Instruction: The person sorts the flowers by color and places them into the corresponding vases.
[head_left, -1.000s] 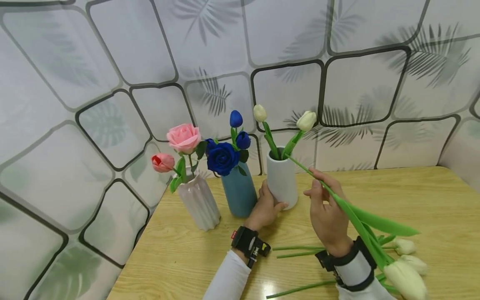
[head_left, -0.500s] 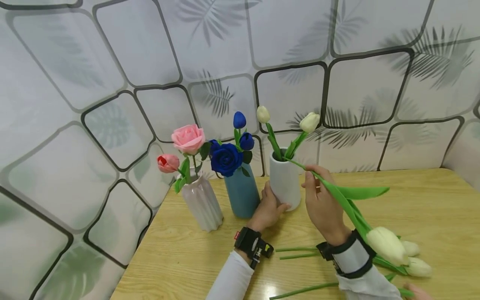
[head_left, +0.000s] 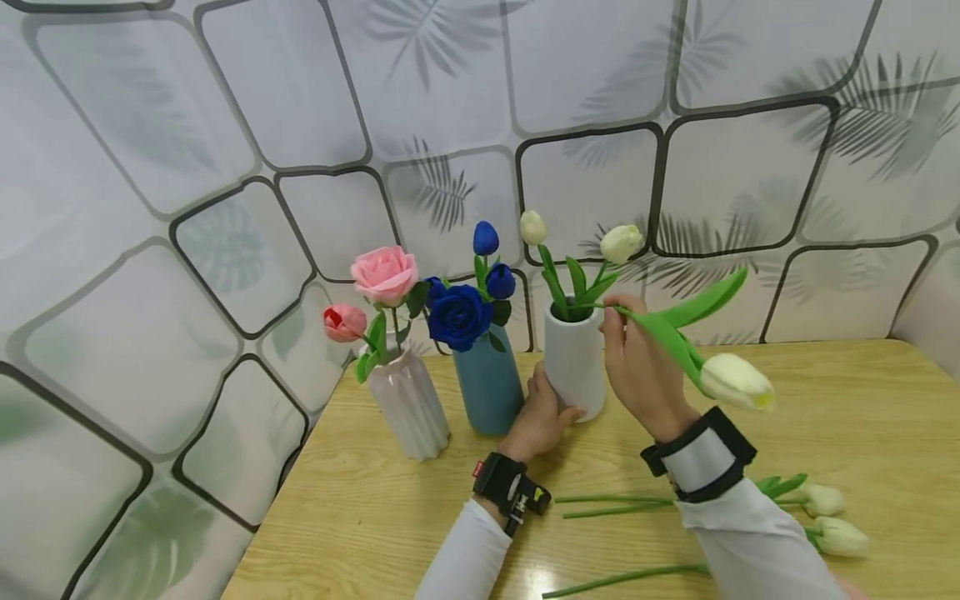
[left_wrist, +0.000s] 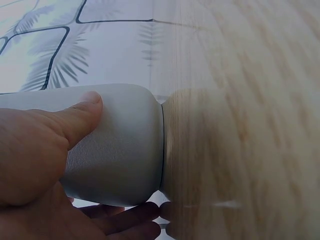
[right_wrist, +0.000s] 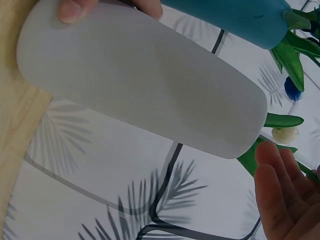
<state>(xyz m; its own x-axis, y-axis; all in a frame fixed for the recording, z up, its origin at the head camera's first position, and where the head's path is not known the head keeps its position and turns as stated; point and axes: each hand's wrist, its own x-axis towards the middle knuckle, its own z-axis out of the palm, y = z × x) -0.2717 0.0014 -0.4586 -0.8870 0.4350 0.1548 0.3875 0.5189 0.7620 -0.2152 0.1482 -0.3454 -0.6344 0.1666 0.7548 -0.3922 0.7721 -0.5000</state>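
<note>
At the back of the table, a white vase (head_left: 572, 358) stands upright with two white tulips in it. My left hand (head_left: 538, 421) holds its lower part, the thumb (left_wrist: 85, 116) lying along the vase wall and the fingers below. Beside the vase mouth, my right hand (head_left: 647, 371) pinches the green stem of another white tulip (head_left: 735, 382). This stem's end reaches over the vase mouth, while the bloom points right, past the hand. Whether the stem tip is inside the rim cannot be told. In the right wrist view, the fingers (right_wrist: 272, 185) are near the rim.
Left of the white vase stand a blue vase (head_left: 487, 387) with blue flowers and a ribbed pale vase (head_left: 411, 408) with pink flowers. Several white tulips (head_left: 840, 536) lie on the wooden table (head_left: 360, 533), partly under my right forearm. A patterned wall covering (head_left: 585, 75) rises behind.
My right hand has risen and turned, swinging the tulip's bloom upward and left. Its stem lies flatter across the vase mouth. The left hand keeps its hold on the vase.
</note>
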